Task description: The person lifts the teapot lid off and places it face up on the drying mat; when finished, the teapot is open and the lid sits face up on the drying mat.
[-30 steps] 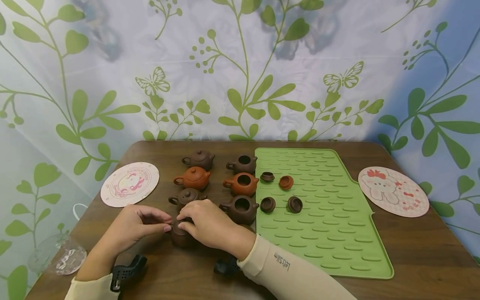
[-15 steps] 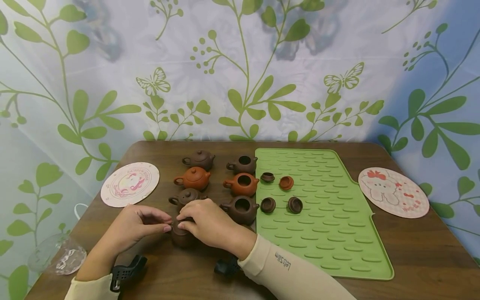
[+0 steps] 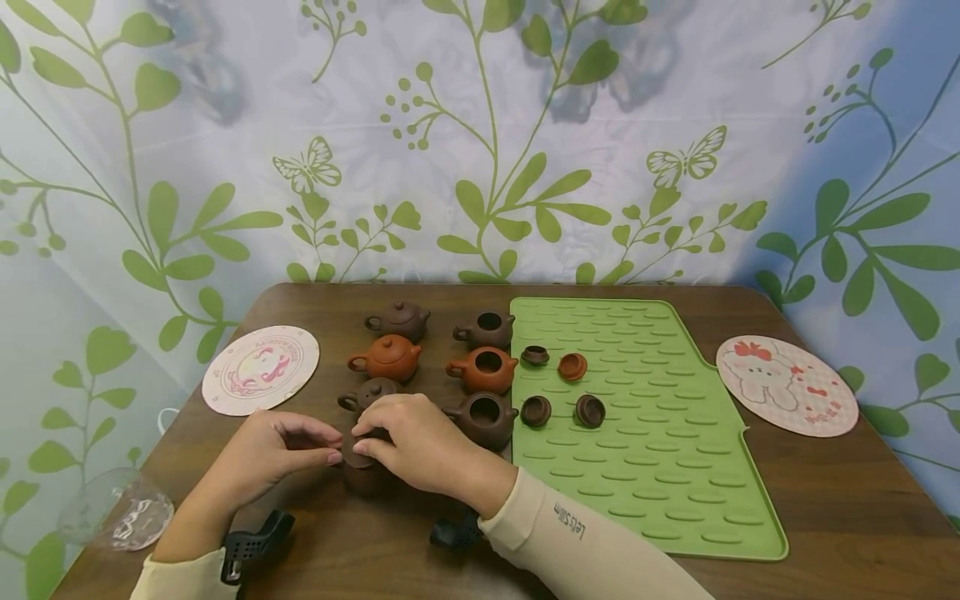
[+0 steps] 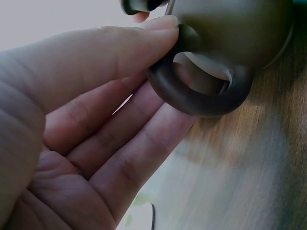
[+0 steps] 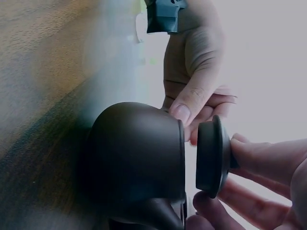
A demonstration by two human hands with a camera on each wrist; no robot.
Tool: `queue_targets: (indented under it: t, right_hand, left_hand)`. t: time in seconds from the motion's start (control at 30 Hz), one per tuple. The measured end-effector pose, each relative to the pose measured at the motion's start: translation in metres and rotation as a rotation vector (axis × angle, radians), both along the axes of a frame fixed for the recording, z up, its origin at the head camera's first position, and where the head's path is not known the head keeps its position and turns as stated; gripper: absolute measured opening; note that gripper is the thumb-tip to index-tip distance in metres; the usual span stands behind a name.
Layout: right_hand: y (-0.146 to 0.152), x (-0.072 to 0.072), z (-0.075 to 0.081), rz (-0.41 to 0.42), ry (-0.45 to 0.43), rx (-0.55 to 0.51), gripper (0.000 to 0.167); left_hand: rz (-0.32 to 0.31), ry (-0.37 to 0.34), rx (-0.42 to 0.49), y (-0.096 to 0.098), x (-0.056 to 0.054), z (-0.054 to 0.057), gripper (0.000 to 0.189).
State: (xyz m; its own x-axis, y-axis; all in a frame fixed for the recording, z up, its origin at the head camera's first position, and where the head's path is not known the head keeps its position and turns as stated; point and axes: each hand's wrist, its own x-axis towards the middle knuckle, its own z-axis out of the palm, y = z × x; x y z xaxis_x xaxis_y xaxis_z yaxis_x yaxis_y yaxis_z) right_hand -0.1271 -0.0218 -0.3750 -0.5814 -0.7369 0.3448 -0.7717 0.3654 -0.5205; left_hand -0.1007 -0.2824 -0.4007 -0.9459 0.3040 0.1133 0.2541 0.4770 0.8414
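My left hand (image 3: pixel 273 450) pinches the ring handle (image 4: pixel 192 98) of a small dark brown teapot (image 5: pixel 139 153) at the near end of the left row. The thumb lies at the handle's top and the fingers are behind it. With the fingertips of my right hand (image 3: pixel 423 442), I hold the pot's round lid (image 5: pixel 211 155) by its knob. In the right wrist view a narrow gap shows between the lid and the teapot's mouth. From the head view the right hand covers part of the teapot, and its spout is hidden.
Behind are three lidded teapots, one orange (image 3: pixel 386 358). Beside them stand lidless teapots (image 3: pixel 486 419). Several loose lids (image 3: pixel 590 410) lie on a green mat (image 3: pixel 645 500). Round pink mats lie at left (image 3: pixel 258 371) and right (image 3: pixel 787 383); a clear plastic item (image 3: pixel 142 521) sits by the left edge.
My right hand has risen slightly with the lid, covering more of the teapot behind. My left hand stays at the handle.
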Motion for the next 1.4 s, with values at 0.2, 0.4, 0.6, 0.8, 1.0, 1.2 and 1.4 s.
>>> queue_targets:
  t: [0.2, 0.4, 0.6, 0.8, 1.0, 1.2, 1.4]
  right_hand:
    - [0.001, 0.0, 0.002, 0.012, -0.033, -0.045, 0.017]
    - [0.002, -0.001, 0.003, 0.032, -0.156, -0.105, 0.024]
    - [0.005, -0.003, 0.006, 0.089, -0.39, -0.217, 0.042]
    - [0.006, -0.006, 0.008, 0.143, -0.514, -0.25, 0.036]
    - [0.007, -0.008, 0.008, 0.183, -0.732, -0.337, 0.037]
    - [0.016, -0.011, 0.011, 0.07, -0.783, -0.392, 0.045]
    - [0.039, -0.019, 0.017, -0.065, -0.721, -0.396, 0.046]
  left_hand:
    - [0.003, -0.008, 0.002, 0.0, 0.0, 0.001, 0.016]
    - [0.018, -0.022, -0.021, -0.001, 0.0, 0.002, 0.017]
    - [0.01, -0.031, -0.012, -0.001, -0.001, 0.002, 0.016]
    - [-0.011, 0.013, -0.007, 0.0, -0.002, 0.0, 0.015]
    - [-0.006, 0.012, 0.001, 0.0, -0.001, -0.001, 0.016]
    - [-0.018, -0.001, 0.022, 0.0, -0.002, -0.001, 0.016]
    - [-0.034, 0.018, 0.028, 0.001, -0.001, -0.002, 0.016]
